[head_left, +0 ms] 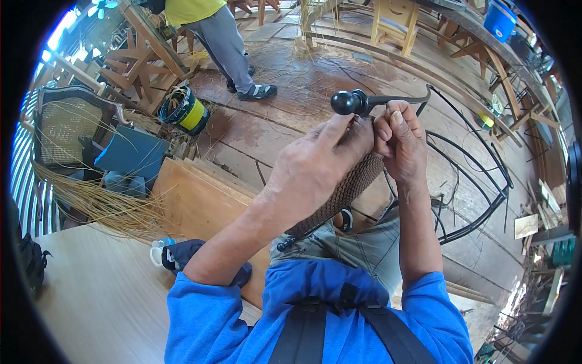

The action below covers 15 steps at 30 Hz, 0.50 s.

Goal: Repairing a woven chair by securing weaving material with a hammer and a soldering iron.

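Observation:
Across my lap lies a dark chair frame (397,99) with a glossy black ball finial (344,102) at its upper corner. A brown woven panel (339,197) runs from that corner down toward my lap. My left hand (315,158) is closed at the panel's upper edge, just below the finial, its fingertips partly hidden. Right beside it, my right hand (401,136) is curled in a pinch against the frame. Whatever lies between the fingers of either hand is too small or hidden to make out. Curved black rods (473,155) spread out to the right.
Bundled cane strands (100,203) lie at left near a caned chair (63,130) and a blue board (132,148). A bucket (188,112) with a yellow band stands ahead, near a standing person (221,42). Wooden boards (197,197) and a pale tabletop (103,291) flank my left side.

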Motion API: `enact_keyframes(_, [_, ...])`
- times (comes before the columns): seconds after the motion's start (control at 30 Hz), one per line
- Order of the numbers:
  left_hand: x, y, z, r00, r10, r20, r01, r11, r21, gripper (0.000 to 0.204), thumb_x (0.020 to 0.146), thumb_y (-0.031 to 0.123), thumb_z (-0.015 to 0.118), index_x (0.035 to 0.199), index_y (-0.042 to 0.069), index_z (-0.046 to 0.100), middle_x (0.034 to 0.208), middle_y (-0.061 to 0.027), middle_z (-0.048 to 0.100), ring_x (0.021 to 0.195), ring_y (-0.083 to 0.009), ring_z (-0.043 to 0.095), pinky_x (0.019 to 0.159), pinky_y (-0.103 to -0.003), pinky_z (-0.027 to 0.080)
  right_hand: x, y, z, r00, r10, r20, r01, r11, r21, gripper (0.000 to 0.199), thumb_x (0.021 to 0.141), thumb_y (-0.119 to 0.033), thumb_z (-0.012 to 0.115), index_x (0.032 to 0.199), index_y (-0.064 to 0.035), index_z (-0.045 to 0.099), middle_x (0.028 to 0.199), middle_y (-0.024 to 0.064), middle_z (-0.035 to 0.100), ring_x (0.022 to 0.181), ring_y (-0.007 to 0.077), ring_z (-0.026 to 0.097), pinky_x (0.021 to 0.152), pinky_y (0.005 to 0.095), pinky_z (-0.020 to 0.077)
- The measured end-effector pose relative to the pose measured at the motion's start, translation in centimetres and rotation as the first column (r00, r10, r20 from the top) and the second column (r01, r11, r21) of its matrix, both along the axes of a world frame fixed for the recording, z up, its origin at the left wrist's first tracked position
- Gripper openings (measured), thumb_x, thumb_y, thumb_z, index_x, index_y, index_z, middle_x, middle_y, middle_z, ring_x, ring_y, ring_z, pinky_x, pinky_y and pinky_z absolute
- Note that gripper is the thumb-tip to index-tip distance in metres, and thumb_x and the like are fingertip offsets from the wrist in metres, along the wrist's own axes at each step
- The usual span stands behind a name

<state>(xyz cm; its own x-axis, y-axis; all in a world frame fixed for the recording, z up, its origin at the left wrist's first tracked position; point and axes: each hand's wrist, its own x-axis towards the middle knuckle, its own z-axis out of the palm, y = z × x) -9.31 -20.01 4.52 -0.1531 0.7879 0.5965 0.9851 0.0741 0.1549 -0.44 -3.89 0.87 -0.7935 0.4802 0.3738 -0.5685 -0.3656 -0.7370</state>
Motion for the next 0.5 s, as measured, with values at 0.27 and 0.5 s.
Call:
enact_keyframes(0.27, [-1.0,0.5,2.1,0.769,0.013,0.639,0.138,0.973,-0.186,0.050,0.086,0.035,0.052,0.119,-0.002,0.045,0.103,-0.0263,0.057,0.097,-0.0388,0.056,0.084,-0.039,0.043,0.1,-0.3,-0.3,0.998,0.022,-0.053,-0.024,0.999,-0.044,0.015,0.092,-0.023,0.048,0.100,-0.0099,0.049,0.071,0.0015,0.047,0.044,0.0064,0.034,0.040,0.0194,0.0314])
enact_keyframes(0.5, [-0.7,3.0,2.3,0.836,0.332,0.437,-0.174,0.915,-0.363,0.057,0.085,0.049,0.043,0.082,-0.004,0.063,0.083,-0.0278,0.061,0.086,-0.0410,0.059,0.079,-0.046,0.046,0.1,-1.2,-0.1,0.998,-0.041,-0.044,0.038,0.997,-0.067,0.017,0.091,-0.025,0.051,0.099,-0.0100,0.050,0.073,-0.0001,0.046,0.050,0.0068,0.036,0.047,0.0200,0.0345])
